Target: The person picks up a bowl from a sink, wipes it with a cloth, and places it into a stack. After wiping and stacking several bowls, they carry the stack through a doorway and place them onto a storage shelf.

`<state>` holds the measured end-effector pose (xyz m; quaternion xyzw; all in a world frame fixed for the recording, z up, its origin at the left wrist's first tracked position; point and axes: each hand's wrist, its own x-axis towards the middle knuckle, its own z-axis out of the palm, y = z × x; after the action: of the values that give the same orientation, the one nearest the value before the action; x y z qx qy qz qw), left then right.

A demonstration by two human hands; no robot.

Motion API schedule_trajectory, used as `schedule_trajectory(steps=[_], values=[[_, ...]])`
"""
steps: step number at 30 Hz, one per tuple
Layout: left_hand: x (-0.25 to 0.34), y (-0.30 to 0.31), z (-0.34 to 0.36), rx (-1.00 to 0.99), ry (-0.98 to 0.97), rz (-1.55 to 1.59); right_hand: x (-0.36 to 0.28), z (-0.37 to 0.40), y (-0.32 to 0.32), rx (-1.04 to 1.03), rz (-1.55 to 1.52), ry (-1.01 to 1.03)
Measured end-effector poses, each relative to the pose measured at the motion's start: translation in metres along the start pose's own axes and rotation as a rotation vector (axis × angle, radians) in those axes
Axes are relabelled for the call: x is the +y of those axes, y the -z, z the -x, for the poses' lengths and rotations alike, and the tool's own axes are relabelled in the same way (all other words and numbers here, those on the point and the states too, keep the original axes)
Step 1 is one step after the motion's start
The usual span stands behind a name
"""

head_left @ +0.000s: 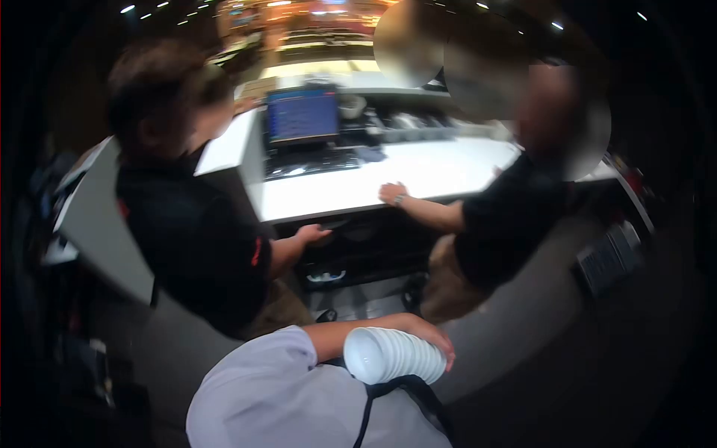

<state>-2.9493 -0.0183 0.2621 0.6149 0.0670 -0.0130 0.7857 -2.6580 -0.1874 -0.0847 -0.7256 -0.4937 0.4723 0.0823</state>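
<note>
A nested stack of white bowls lies sideways against my chest. My left forearm crosses in front of my body from the grey sleeve. My left hand curls around the far side and right end of the stack, with its fingertips showing at the right. A black strap runs over my shirt just below the bowls. My right hand is not in view.
A white counter ahead carries a monitor and a keyboard. Two people in dark shirts stand close by: one person at left, another person at right with a hand on the counter. Grey floor extends rightward.
</note>
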Motion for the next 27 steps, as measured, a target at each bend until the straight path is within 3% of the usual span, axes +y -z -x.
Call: schedule_trajectory(steps=[8,13,16,18,21,24,27], values=[[0.022,-0.032,-0.013,0.304,-0.046,0.002,0.028,-0.090,0.056,-0.142,0.133,0.123],[0.009,-0.048,-0.025,0.478,-0.140,0.019,0.098,-0.138,0.078,-0.197,0.148,0.171],[0.006,-0.058,-0.035,0.506,-0.088,0.080,0.171,-0.166,0.084,-0.229,0.126,0.217],[0.003,-0.059,-0.041,0.523,-0.103,0.086,0.198,-0.152,0.107,-0.263,0.045,0.307],[0.003,-0.064,-0.049,0.559,-0.092,0.116,0.151,-0.158,0.107,-0.208,0.147,0.000],[0.003,-0.065,-0.059,0.557,-0.076,0.133,0.154,-0.164,0.100,-0.258,0.216,0.130],[0.004,-0.059,-0.067,0.541,-0.077,0.079,0.149,-0.156,0.114,-0.249,0.219,0.120]])
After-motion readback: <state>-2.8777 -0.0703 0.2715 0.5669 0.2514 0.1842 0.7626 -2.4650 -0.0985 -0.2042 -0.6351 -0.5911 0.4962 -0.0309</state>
